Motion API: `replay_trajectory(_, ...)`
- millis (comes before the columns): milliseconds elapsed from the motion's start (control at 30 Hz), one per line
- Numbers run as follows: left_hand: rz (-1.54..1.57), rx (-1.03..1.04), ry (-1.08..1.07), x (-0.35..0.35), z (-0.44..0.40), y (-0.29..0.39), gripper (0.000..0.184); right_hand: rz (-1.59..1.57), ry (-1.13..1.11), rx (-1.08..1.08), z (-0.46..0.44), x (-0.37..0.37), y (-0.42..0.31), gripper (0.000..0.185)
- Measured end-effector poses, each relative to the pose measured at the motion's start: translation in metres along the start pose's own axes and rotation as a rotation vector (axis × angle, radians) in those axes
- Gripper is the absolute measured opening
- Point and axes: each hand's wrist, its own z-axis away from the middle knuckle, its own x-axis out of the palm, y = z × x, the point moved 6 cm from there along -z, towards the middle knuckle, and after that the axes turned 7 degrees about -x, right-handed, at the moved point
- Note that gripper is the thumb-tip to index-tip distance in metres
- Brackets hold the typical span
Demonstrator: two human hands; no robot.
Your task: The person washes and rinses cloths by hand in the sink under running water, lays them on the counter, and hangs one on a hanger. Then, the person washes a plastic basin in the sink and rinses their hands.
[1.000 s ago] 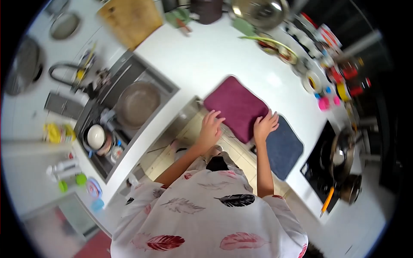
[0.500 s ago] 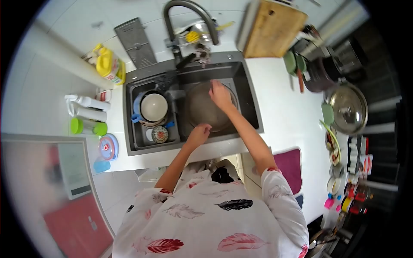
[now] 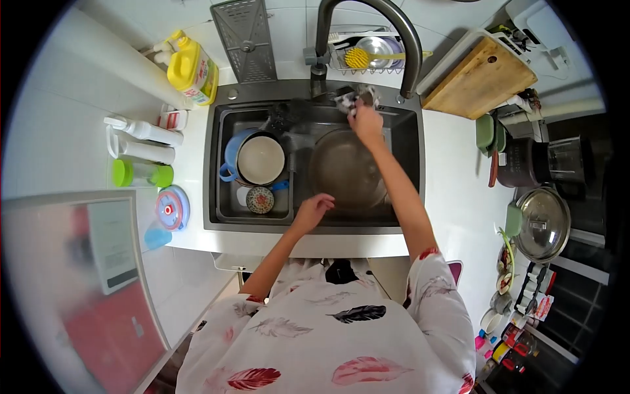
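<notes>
A wide, round, grey-brown pan (image 3: 344, 167) lies in the right basin of the dark sink (image 3: 315, 230). Beyond it, my right hand (image 3: 366, 125) reaches to the back rim beside the faucet (image 3: 319, 79). Its fingers are closed on a crumpled grey-and-white rag (image 3: 346, 100). Close to the pan's near left edge is my left hand (image 3: 315, 211), fingers loosely bent and apart, with nothing visible in them. Whether its fingertips touch the pan I cannot tell.
In the left basin sit a blue pot (image 3: 231, 157), a cream bowl (image 3: 261, 161) and a small patterned bowl (image 3: 260, 199). A yellow jug (image 3: 192, 71) stands back left. A wooden cutting board (image 3: 482, 79) leans back right. Behind the faucet, a rack holds a yellow brush (image 3: 357, 58).
My right hand has moved from over the pan to the rag at the back rim and closed on it. My left hand stays near the pan's near edge. The view has shifted.
</notes>
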Motion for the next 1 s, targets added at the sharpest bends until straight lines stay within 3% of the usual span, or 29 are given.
replay_trajectory(233,0.145,-0.008,0.282,0.012,-0.046,-0.001,0.031,-0.478,0.067,0.116,0.128,-0.019,0.003,0.026)
replay_trajectory(300,-0.224,0.268,0.542,0.018,-0.052,0.016,0.036,-0.651,0.001,0.118,0.150,0.000,0.009,0.029)
replay_trajectory(333,-0.220,0.268,0.537,0.023,-0.060,0.004,0.036,-0.736,-0.063,0.142,0.158,0.013,0.013,0.029)
replay_trajectory(400,-0.050,0.058,0.243,0.037,-0.088,-0.040,0.042,-0.787,-0.112,0.132,0.164,0.036,0.024,0.032)
replay_trajectory(467,-0.022,-0.004,0.239,0.033,-0.091,-0.048,0.039,-0.795,-0.134,0.162,0.166,0.059,0.042,0.034)
replay_trajectory(533,-0.088,-0.268,0.311,0.023,-0.096,-0.063,0.038,-0.399,-0.168,0.232,0.161,0.084,0.068,0.041)
replay_trajectory(600,-0.185,-0.186,0.337,0.022,-0.107,-0.065,0.032,-0.291,-0.182,0.291,0.161,0.149,0.088,0.040)
replay_trajectory(667,-0.672,0.122,0.567,0.023,-0.115,-0.056,0.027,-0.194,-0.207,0.273,0.170,0.254,0.115,0.046)
replay_trajectory(700,-0.671,0.119,0.566,0.026,-0.122,-0.064,0.027,-0.233,0.012,0.251,0.174,0.237,0.100,0.042)
replay_trajectory(733,-0.679,0.040,0.544,0.030,-0.125,-0.076,0.029,-0.232,0.002,0.253,0.176,0.234,0.086,0.042)
replay_trajectory(800,-0.684,-0.038,0.523,0.037,-0.129,-0.088,0.031,-0.142,-0.165,0.186,0.173,0.241,0.067,0.032)
replay_trajectory(833,-0.785,-0.138,0.413,0.044,-0.129,-0.098,0.029,-0.220,-0.487,0.203,0.163,0.190,0.048,0.026)
replay_trajectory(967,-0.903,-0.327,0.078,0.052,-0.129,-0.109,0.032,-0.185,-0.472,0.020,0.159,0.189,0.072,0.025)
replay_trajectory(1000,-0.906,-0.334,0.077,0.045,-0.136,-0.104,0.032,-0.292,-0.381,0.332,0.157,0.195,0.090,0.028)
